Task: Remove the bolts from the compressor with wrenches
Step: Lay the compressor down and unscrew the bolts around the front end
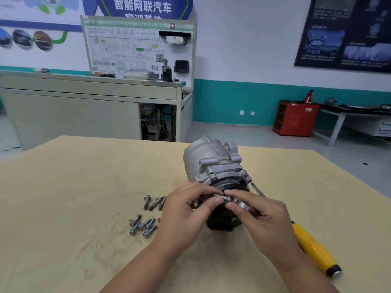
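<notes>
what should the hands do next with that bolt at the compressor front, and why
Probably twist the bolt out by finger and set it with the loose bolts on the table. The left hand and right hand both pinch it at the front of the compressor, and the loose ones lie just left of them.

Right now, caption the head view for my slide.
The left hand and right hand pinch a bolt at the compressor; loose bolts lie beside it.
</notes>
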